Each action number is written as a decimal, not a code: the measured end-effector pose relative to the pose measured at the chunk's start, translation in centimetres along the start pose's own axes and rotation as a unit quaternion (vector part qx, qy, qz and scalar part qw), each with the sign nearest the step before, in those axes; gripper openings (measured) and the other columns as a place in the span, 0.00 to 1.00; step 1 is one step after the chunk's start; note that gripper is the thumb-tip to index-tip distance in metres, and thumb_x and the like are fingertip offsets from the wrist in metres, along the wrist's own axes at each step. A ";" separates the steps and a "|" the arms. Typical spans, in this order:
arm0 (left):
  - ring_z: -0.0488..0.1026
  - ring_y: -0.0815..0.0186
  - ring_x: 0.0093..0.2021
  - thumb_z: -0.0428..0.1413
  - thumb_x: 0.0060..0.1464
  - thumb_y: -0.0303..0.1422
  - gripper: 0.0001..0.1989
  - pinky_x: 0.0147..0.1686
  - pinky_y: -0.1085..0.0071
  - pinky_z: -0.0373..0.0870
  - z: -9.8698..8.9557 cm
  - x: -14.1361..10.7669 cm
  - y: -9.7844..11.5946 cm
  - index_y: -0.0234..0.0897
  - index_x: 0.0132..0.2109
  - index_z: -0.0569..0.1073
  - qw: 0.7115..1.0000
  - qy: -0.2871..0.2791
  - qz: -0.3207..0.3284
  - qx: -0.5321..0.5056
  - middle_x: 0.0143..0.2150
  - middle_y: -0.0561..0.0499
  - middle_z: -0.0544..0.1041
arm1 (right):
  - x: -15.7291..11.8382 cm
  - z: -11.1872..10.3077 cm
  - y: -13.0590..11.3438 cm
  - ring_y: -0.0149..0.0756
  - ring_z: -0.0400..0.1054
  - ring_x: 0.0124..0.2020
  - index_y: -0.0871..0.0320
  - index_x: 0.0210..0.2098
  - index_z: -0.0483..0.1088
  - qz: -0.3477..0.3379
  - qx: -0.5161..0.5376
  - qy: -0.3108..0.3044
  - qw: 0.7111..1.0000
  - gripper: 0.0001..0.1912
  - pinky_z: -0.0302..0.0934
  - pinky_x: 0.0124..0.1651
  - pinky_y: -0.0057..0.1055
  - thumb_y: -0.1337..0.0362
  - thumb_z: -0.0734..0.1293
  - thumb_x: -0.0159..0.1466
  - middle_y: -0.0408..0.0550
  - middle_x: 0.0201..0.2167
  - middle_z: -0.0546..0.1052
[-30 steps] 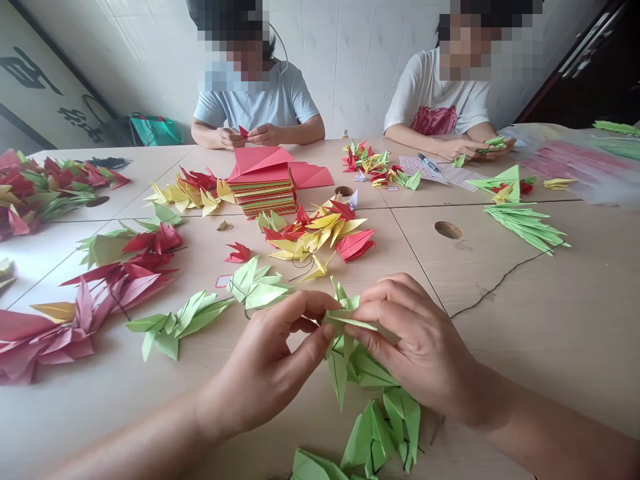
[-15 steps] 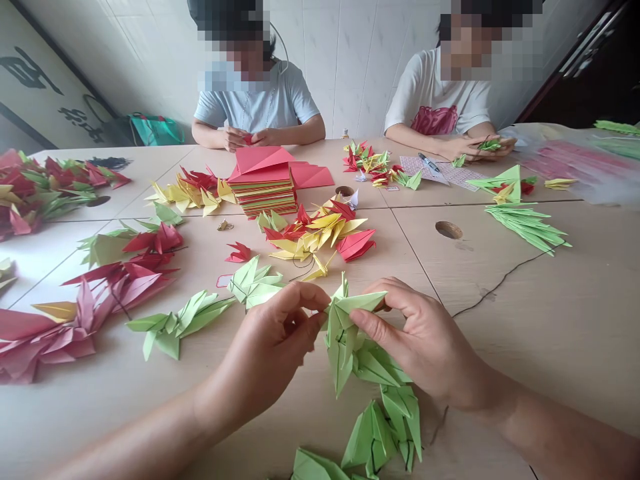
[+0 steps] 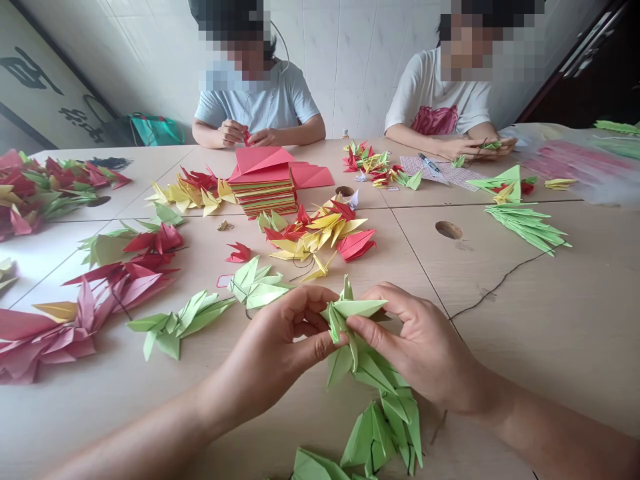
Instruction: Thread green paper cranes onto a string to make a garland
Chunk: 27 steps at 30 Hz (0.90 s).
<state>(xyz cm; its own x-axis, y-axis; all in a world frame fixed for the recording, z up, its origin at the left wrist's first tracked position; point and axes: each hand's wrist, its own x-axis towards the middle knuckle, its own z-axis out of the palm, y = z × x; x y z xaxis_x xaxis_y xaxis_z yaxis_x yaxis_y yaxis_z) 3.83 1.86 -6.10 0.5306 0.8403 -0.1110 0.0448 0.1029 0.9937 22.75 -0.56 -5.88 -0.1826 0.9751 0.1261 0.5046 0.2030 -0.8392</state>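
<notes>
A light green folded paper crane [image 3: 359, 308] is pinched between my two hands above the table. My left hand [image 3: 285, 347] grips its left side, the thumb pressing on a narrow folded point. On the other side my right hand [image 3: 425, 347] is closed on the crane, thumb on its front. More green paper cranes [image 3: 370, 437], joined by black thread, trail down from it toward the near edge. To the left of my hands lie other green paper cranes [image 3: 175, 325] on the thread.
A stack of red, yellow and green paper [image 3: 265, 190] stands mid-table, with red and yellow cranes [image 3: 325, 230] before it. Pink and red cranes [image 3: 115, 287] lie left. Folded green strips [image 3: 525, 227] and black thread [image 3: 505, 277] lie right. Two people sit opposite, folding paper.
My left thumb has moved down and right onto the crane's folded point, and the crane's front has turned slightly. My right hand keeps its pinch.
</notes>
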 end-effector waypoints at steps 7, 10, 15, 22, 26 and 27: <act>0.69 0.69 0.35 0.61 0.56 0.33 0.08 0.35 0.74 0.67 -0.3 0.0 0.0 0.40 0.43 0.74 0.999 -0.022 -0.028 0.006 0.34 0.54 0.74 | 0.0 0.1 0.0 0.32 0.65 0.31 0.57 0.30 0.69 -0.025 -0.009 0.001 1.000 0.08 0.59 0.35 0.28 0.64 0.64 0.66 0.42 0.28 0.69; 0.68 0.69 0.33 0.60 0.56 0.34 0.05 0.34 0.73 0.67 -0.3 -0.1 0.2 0.38 0.38 0.74 0.998 -0.016 -0.015 0.054 0.33 0.53 0.73 | -0.1 0.1 0.2 0.33 0.65 0.32 0.58 0.30 0.70 -0.046 -0.007 0.009 0.999 0.08 0.59 0.36 0.29 0.65 0.64 0.66 0.43 0.29 0.69; 0.69 0.67 0.31 0.59 0.53 0.30 0.03 0.31 0.72 0.66 -0.1 -0.1 0.5 0.36 0.33 0.71 0.993 0.006 -0.003 0.114 0.30 0.53 0.73 | -0.1 0.1 0.3 0.34 0.65 0.33 0.58 0.31 0.70 -0.065 0.001 0.003 0.998 0.08 0.60 0.37 0.30 0.64 0.63 0.66 0.44 0.29 0.70; 0.70 0.66 0.31 0.57 0.51 0.27 0.03 0.31 0.71 0.67 -0.1 -0.2 0.5 0.37 0.36 0.73 0.988 0.028 0.004 0.152 0.30 0.52 0.74 | -0.1 0.2 0.2 0.33 0.66 0.34 0.58 0.31 0.70 -0.064 0.011 -0.001 0.998 0.08 0.60 0.38 0.29 0.65 0.63 0.66 0.44 0.30 0.70; 0.70 0.66 0.31 0.56 0.54 0.28 0.03 0.30 0.71 0.68 0.1 -0.2 0.4 0.37 0.38 0.73 0.992 0.025 0.005 0.125 0.31 0.52 0.75 | -0.1 0.2 0.2 0.32 0.66 0.33 0.58 0.30 0.69 -0.046 0.012 0.007 0.999 0.08 0.61 0.38 0.29 0.64 0.64 0.66 0.43 0.29 0.70; 0.70 0.67 0.31 0.57 0.54 0.29 0.05 0.31 0.72 0.68 0.2 -0.2 0.4 0.37 0.39 0.72 0.994 0.032 0.009 0.108 0.32 0.52 0.74 | -0.1 0.2 0.2 0.32 0.66 0.32 0.58 0.30 0.69 -0.041 0.014 0.011 0.999 0.08 0.60 0.37 0.28 0.64 0.64 0.66 0.42 0.29 0.70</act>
<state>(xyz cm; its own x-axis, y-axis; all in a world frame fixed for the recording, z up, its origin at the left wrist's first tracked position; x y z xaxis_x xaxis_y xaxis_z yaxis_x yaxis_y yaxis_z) 3.90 1.68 -5.70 0.4785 0.8738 -0.0862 0.2196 -0.0240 0.9753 22.69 -0.64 -6.17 -0.2033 0.9569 0.2072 0.4650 0.2806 -0.8397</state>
